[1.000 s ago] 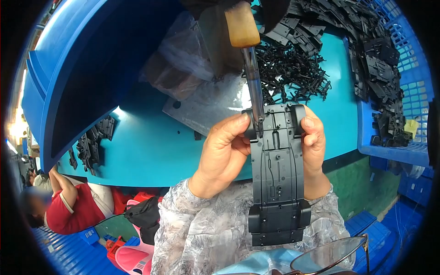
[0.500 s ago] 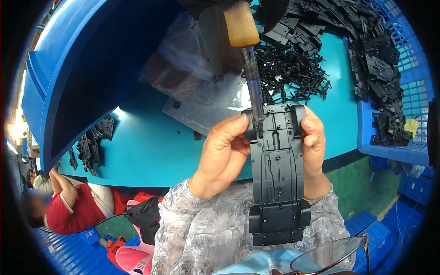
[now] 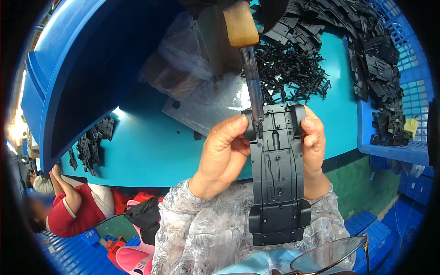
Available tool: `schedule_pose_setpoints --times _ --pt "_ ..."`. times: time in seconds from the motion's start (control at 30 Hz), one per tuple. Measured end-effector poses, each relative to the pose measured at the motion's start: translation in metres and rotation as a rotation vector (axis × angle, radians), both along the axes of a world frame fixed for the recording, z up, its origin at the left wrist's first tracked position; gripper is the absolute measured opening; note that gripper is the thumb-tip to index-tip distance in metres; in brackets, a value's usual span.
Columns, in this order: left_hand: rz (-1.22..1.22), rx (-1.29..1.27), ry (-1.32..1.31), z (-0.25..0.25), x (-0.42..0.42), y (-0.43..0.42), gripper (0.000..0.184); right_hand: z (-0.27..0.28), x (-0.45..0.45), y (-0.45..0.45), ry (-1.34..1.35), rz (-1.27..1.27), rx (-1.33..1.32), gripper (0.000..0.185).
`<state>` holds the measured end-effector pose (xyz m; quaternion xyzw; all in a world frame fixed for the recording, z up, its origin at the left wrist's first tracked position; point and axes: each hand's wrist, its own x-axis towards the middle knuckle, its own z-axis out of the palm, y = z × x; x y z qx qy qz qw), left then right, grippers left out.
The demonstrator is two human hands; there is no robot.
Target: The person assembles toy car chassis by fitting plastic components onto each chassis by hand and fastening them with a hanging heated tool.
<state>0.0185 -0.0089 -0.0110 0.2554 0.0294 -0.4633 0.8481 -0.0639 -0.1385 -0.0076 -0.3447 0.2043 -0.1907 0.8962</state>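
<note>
A long black plastic chassis (image 3: 278, 183) with wheel-arch shapes at both ends is held upright before the body. My left hand (image 3: 224, 149) pinches its upper left edge, thumb on the wheel arch. On the upper right side my right hand (image 3: 314, 142) grips the other arch with curled fingers. A driver-like tool (image 3: 253, 78) with a yellowish block and a clear tube comes down from above, its tip against the upper left part of the chassis. Neither hand touches the tool. Behind the chassis lies a pile of small black parts (image 3: 293, 73) on the teal table (image 3: 151, 158).
A large blue bin (image 3: 68, 68) rises at the left. Black plates (image 3: 94, 142) lie below it. At the right stands a blue basket (image 3: 394, 153) with black chassis parts (image 3: 382, 73). A plastic bag (image 3: 183, 64) sits behind. A person in red (image 3: 73, 211) is at lower left.
The person in red at lower left has shifted slightly. My hands, the chassis and the tool show no clear movement.
</note>
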Motion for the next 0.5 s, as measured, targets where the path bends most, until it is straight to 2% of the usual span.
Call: schedule_pose_setpoints --times 0.5 --pt "0.003 0.016 0.009 -0.0005 -0.0012 0.0009 0.025 -0.0029 -0.0024 -0.0011 -0.031 0.025 -0.003 0.024"
